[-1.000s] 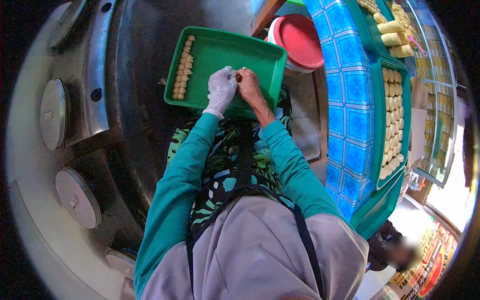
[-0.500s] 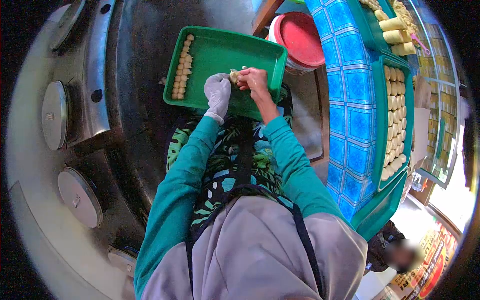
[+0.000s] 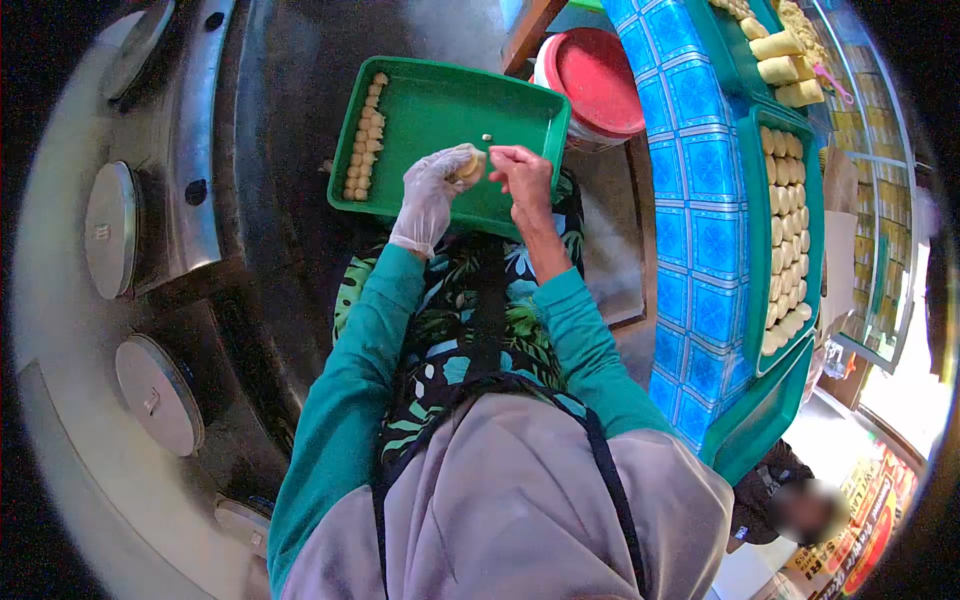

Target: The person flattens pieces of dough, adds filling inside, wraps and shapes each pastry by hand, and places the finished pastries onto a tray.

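My left hand [image 3: 432,188], in a thin whitish glove, is closed around a small pale dough ball [image 3: 468,168]. My bare right hand [image 3: 524,182] is just to the right of it, its fingers bent and slightly apart, with no object visible in them. Both hands are over the near side of a green tray [image 3: 510,100], which rests at my lap. Along the tray's left side, small dough balls [image 3: 362,150] stand in two rows. A tiny pale bit [image 3: 487,137] shows against the tray just beyond my hands.
A bucket with a red lid [image 3: 598,85] stands beyond the tray to the right. The blue-covered table [image 3: 690,230] bears a tray of round dough pieces [image 3: 785,230] and thick dough rolls [image 3: 785,58]. Round metal lids [image 3: 160,395] line the left. Another person [image 3: 770,495] is at lower right.
My right hand has drawn back a little from the dough ball. My left hand has turned and shifted slightly, showing the ball in its fingers.
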`<action>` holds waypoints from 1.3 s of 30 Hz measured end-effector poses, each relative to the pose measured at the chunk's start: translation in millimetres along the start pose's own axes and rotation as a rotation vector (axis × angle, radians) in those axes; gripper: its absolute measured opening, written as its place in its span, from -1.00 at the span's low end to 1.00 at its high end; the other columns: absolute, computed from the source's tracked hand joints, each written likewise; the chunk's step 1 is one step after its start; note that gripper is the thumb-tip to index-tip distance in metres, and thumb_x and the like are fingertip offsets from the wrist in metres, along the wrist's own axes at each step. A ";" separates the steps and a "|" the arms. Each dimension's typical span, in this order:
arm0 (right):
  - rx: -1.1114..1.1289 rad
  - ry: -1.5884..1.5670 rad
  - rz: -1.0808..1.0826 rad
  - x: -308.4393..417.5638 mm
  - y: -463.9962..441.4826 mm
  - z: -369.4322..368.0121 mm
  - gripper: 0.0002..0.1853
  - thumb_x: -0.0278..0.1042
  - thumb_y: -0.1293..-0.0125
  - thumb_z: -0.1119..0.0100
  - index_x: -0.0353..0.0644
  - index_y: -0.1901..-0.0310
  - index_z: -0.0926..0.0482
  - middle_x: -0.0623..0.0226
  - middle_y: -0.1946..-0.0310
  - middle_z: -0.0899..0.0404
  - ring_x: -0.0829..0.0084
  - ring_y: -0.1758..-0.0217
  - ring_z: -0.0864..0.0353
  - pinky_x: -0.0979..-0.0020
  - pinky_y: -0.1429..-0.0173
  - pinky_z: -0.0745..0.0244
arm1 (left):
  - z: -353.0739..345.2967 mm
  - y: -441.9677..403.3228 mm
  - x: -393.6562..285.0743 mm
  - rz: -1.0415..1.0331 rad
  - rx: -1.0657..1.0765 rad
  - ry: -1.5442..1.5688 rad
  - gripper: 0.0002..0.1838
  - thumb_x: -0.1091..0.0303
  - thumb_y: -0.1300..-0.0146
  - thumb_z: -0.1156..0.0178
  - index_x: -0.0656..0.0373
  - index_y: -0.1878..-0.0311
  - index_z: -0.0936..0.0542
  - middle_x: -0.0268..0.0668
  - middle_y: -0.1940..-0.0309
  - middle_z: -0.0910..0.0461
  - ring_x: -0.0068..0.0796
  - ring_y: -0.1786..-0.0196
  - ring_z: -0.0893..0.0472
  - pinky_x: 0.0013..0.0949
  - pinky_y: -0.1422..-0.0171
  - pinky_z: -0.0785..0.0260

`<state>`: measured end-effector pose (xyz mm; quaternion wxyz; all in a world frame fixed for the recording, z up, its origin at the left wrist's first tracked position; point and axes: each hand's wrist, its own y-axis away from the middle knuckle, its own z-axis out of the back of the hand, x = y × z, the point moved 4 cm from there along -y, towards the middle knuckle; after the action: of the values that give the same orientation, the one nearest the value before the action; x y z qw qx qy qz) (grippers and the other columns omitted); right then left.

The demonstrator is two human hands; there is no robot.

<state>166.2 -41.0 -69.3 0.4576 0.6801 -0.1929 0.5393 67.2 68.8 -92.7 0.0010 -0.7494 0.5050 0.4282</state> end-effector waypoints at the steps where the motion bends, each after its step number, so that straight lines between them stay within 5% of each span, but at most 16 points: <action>1: -0.121 -0.070 -0.045 -2.8 4.1 4.5 -0.79 -0.38 -0.23 -0.32 -0.30 0.15 -0.66 0.39 0.42 -0.65 0.60 0.55 -0.56 0.57 0.55 -0.29 | 0.5 4.9 -1.7 -0.004 0.001 0.001 -0.71 0.37 -0.25 -0.25 0.36 0.04 -0.64 -0.19 0.11 -0.67 -0.34 0.18 -0.68 -0.33 0.08 -0.57; 2: -0.049 -0.210 -0.198 -7.8 5.8 2.1 -0.77 -0.33 -0.22 -0.36 -0.28 0.16 -0.65 0.43 0.45 -0.62 0.62 0.56 -0.53 0.57 0.55 -0.26 | 0.0 7.9 -3.3 0.009 0.006 0.013 -0.70 0.38 -0.24 -0.26 0.37 0.03 -0.63 -0.18 0.10 -0.67 -0.34 0.18 -0.68 -0.33 0.08 -0.57; 7: 0.088 -0.406 -0.159 -15.9 11.6 -9.6 -0.80 -0.42 -0.20 -0.37 -0.28 0.17 -0.64 0.43 0.47 -0.60 0.63 0.56 -0.49 0.54 0.54 -0.30 | -9.4 20.8 -14.9 0.001 -0.015 -0.009 -0.67 0.43 -0.19 -0.32 0.39 0.00 -0.61 -0.15 0.10 -0.66 -0.34 0.19 -0.68 -0.34 0.10 -0.56; 9: -0.044 -0.179 0.045 -7.6 17.7 -10.3 -0.83 -0.37 -0.20 -0.36 -0.26 0.23 -0.66 0.38 0.50 -0.62 0.60 0.61 -0.50 0.48 0.55 -0.34 | -6.2 27.0 -17.3 -0.064 -0.305 -0.199 -0.70 0.43 -0.15 -0.36 0.34 0.06 -0.62 -0.21 0.18 -0.67 -0.42 0.23 -0.66 -0.39 0.19 -0.51; 10: -0.038 -0.177 0.042 -11.3 21.1 -13.7 -0.83 -0.37 -0.20 -0.36 -0.26 0.23 -0.66 0.38 0.50 -0.62 0.60 0.61 -0.50 0.48 0.55 -0.34 | -4.7 27.7 -14.4 -0.065 -0.312 -0.196 -0.70 0.43 -0.15 -0.36 0.34 0.06 -0.62 -0.21 0.18 -0.67 -0.42 0.23 -0.66 -0.39 0.19 -0.51; 13: -0.049 0.215 0.479 4.9 38.3 -23.7 -0.81 -0.42 -0.21 -0.27 -0.30 0.16 -0.63 0.33 0.45 -0.58 0.45 0.56 -0.52 0.38 0.51 -0.41 | -8.1 29.1 -10.2 -0.076 -0.212 -0.082 -0.77 0.40 -0.14 -0.38 0.27 0.16 -0.63 -0.29 0.28 -0.67 -0.51 0.31 -0.64 -0.46 0.29 -0.44; 15: -0.166 0.948 0.967 20.3 59.9 -33.2 -0.72 -0.48 -0.19 -0.17 -0.30 0.05 -0.59 0.25 0.36 -0.51 0.25 0.37 -0.55 0.25 0.33 -0.49 | -11.9 31.6 -5.1 -0.033 -0.160 -0.051 -0.81 0.42 -0.24 -0.28 0.28 0.12 -0.65 -0.31 0.24 -0.68 -0.53 0.26 -0.65 -0.51 0.19 -0.48; 16: -0.160 1.038 0.959 16.9 64.1 -35.6 -0.64 -0.52 -0.16 -0.10 -0.25 -0.04 -0.56 0.19 0.32 -0.44 0.12 0.21 -0.51 0.16 0.16 -0.48 | -13.2 32.5 -3.4 -0.044 -0.108 -0.036 -0.83 0.41 -0.27 -0.25 0.27 0.13 -0.65 -0.34 0.28 -0.68 -0.51 0.27 -0.65 -0.49 0.16 -0.49; 20: -0.215 1.145 0.991 36.8 85.0 -29.2 -0.64 -0.52 -0.13 -0.13 -0.26 -0.01 -0.60 0.17 0.21 -0.49 0.12 0.13 -0.52 0.21 0.05 -0.49 | -16.8 37.5 -5.1 -0.075 -0.147 0.000 -0.85 0.40 -0.21 -0.31 0.25 0.20 -0.62 -0.31 0.31 -0.65 -0.48 0.31 -0.65 -0.42 0.22 -0.53; 23: -0.311 0.718 0.974 48.5 91.7 -5.3 -0.67 -0.50 -0.18 -0.16 -0.27 -0.01 -0.65 0.22 0.09 -0.56 0.24 0.11 -0.56 0.30 -0.01 -0.48 | -29.5 55.7 -15.9 -0.020 -0.030 0.030 -0.81 0.40 -0.32 -0.18 0.27 0.08 -0.62 -0.24 0.16 -0.65 -0.46 0.10 -0.65 -0.39 0.07 -0.55; 25: -0.093 -0.080 0.192 35.7 72.2 8.5 -0.70 -0.46 -0.26 -0.19 -0.25 -0.02 -0.68 0.29 0.03 -0.63 0.42 0.12 -0.58 0.41 -0.04 -0.45 | -42.6 61.6 -17.4 0.100 0.115 0.134 -0.76 0.42 -0.29 -0.19 0.27 0.00 -0.58 -0.20 0.11 -0.63 -0.44 0.06 -0.65 -0.32 0.03 -0.59; 26: 0.114 -0.369 -0.024 25.9 66.3 7.7 -0.72 -0.40 -0.33 -0.18 -0.24 -0.05 -0.67 0.34 0.11 -0.68 0.54 0.11 -0.59 0.48 0.00 -0.45 | -46.3 65.1 -17.6 0.123 0.108 0.111 -0.72 0.40 -0.29 -0.20 0.29 -0.03 -0.55 -0.21 0.13 -0.63 -0.40 0.08 -0.66 -0.28 0.03 -0.62; 29: 0.232 -0.504 -0.051 10.7 59.4 10.3 -0.73 -0.43 -0.31 -0.20 -0.24 -0.02 -0.68 0.37 0.15 -0.69 0.55 0.11 -0.59 0.49 0.00 -0.46 | -42.9 62.1 -16.1 0.132 0.133 0.000 -0.66 0.43 -0.24 -0.26 0.34 -0.05 -0.50 -0.13 0.12 -0.61 -0.31 0.18 -0.69 -0.26 0.19 -0.64; 33: 0.286 -0.405 -0.015 4.5 61.5 12.9 -0.72 -0.40 -0.30 -0.21 -0.23 -0.02 -0.68 0.29 0.12 -0.69 0.48 0.11 -0.59 0.42 -0.02 -0.44 | -43.2 69.1 -27.4 0.130 0.109 -0.113 -0.61 0.45 -0.25 -0.25 0.35 -0.13 -0.46 -0.16 0.15 -0.62 -0.35 0.11 -0.67 -0.28 0.08 -0.63; 36: 0.056 0.626 0.807 45.6 84.1 12.5 -0.71 -0.36 -0.23 -0.21 -0.20 0.03 -0.71 0.15 0.10 -0.63 0.19 -0.01 -0.52 0.26 -0.11 -0.43 | -39.4 68.2 -27.5 0.159 0.096 -0.182 -0.48 0.47 -0.23 -0.28 0.38 -0.23 -0.38 -0.13 0.15 -0.62 -0.35 0.13 -0.68 -0.27 0.10 -0.63; 39: -0.061 1.052 1.068 73.9 112.5 1.4 -0.70 -0.41 -0.20 -0.21 -0.19 0.02 -0.69 0.17 0.10 -0.61 0.17 -0.05 -0.49 0.22 -0.13 -0.42 | -37.5 64.6 -23.3 0.119 0.071 -0.158 -0.28 0.50 -0.16 -0.34 0.49 -0.32 -0.20 -0.08 0.13 -0.60 -0.27 0.18 -0.69 -0.22 0.23 -0.63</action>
<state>107.4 -82.1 44.6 0.1842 0.1335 -0.2674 0.9363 39.4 38.6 -26.1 0.0419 -0.6817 0.5616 0.4671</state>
